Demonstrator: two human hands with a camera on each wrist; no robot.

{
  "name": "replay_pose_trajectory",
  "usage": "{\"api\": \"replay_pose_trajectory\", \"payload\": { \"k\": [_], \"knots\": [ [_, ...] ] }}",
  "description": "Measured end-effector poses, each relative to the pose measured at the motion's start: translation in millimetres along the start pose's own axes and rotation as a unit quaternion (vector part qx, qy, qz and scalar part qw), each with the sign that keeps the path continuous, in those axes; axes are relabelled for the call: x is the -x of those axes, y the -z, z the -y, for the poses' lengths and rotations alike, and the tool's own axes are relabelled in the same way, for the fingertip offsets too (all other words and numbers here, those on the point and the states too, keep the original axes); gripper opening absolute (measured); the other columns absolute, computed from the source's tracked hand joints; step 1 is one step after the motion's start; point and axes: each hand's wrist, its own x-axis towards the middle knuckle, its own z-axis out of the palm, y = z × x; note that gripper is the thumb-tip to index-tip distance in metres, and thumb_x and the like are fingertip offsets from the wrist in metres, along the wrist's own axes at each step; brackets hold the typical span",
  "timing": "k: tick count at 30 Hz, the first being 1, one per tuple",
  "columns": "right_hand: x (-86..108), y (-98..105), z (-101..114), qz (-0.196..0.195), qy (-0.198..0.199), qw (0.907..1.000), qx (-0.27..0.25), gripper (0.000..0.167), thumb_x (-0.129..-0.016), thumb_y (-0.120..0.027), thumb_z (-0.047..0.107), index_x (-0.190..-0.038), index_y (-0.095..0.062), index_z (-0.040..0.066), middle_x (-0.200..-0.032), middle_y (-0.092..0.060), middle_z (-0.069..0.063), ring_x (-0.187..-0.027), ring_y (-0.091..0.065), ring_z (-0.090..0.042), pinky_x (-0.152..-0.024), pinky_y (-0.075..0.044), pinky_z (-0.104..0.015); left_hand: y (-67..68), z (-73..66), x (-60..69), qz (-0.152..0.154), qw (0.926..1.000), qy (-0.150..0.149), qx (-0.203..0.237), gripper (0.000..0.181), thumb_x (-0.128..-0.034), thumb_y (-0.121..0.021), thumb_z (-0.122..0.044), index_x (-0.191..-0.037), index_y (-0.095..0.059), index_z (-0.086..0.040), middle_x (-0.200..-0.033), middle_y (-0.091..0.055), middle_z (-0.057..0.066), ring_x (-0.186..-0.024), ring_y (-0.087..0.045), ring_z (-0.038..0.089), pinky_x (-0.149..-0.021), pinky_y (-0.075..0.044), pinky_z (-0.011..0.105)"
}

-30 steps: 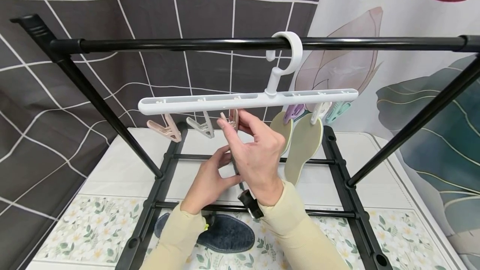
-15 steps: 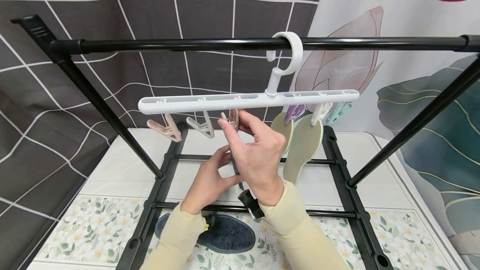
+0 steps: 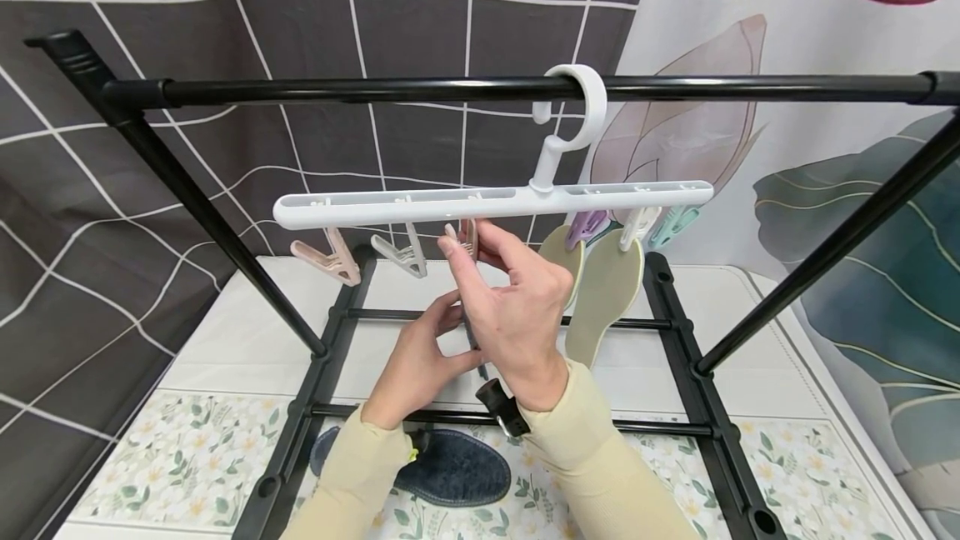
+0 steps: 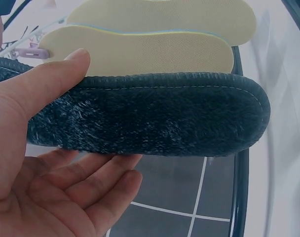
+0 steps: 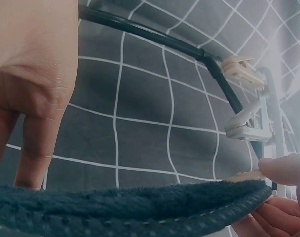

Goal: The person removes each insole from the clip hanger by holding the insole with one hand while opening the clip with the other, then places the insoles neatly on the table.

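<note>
My left hand (image 3: 416, 365) holds a dark blue, fleecy insole (image 4: 165, 116) below the white clip hanger (image 3: 435, 205). In the left wrist view the thumb lies over its stitched edge and the fingers are beneath. My right hand (image 3: 517, 315) pinches a pale pink clothespin (image 3: 468, 240) on the hanger. In the right wrist view that clothespin meets the insole's end, where the right fingertips also are; whether it bites the insole, I cannot tell. The head view shows the insole only as a thin dark edge between the hands.
The hanger hooks over a black rack's top bar (image 3: 360, 91). Left of my hands hang a pink clothespin (image 3: 333, 257) and a white one (image 3: 405, 252). To the right, clips hold two beige insoles (image 3: 606, 294). Another dark blue insole (image 3: 453, 469) lies below on the floral surface.
The hanger has shifted very slightly to the left. Both hands stay in nearly the same place, with the same holds.
</note>
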Motion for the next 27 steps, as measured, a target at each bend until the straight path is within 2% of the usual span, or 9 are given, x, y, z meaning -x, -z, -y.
{"api": "replay_pose_trajectory", "payload": {
  "k": [27],
  "knots": [
    [-0.5,0.7,0.3,-0.006,0.005,1.0,-0.002,0.015,-0.087,-0.078,0.012,-0.097,-0.078,0.0,-0.084,-0.077,-0.004,-0.075,-0.074,-0.012,-0.071,-0.059,-0.028,-1.9,-0.2,0.8,0.003,1.0,-0.005,-0.002,0.079,-0.0768,-0.089,-0.023,-0.144,-0.051,-0.01,-0.128,-0.067,0.011,-0.12,-0.063,0.024,-0.102,-0.049,0.043]
  ]
}}
